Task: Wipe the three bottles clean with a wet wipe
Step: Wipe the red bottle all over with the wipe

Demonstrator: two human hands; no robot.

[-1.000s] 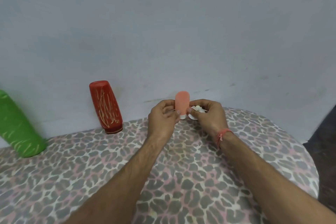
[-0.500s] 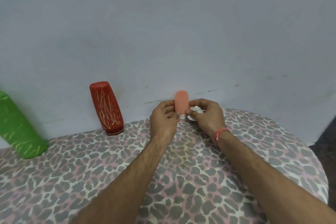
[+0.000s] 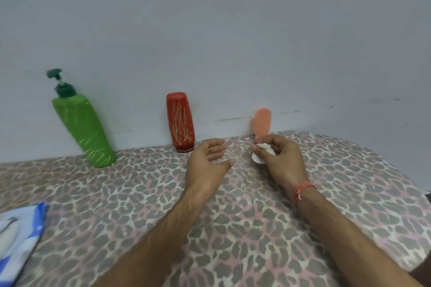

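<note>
Though probably heaviest and top-heavy under its pump, green pump bottle (image 3: 82, 130), far to the left of the relaxed, empty left hand (image 3: 207, 162): best gripped round the stiff, likely slick body. Red bottle (image 3: 180, 122), just beyond that hand: mid-body grip. Small peach bottle (image 3: 262, 124), just behind the right hand (image 3: 279, 158), light and easily tipped; soft crumpled wet wipe (image 3: 262, 152) pinched in its curled fingers.
</note>
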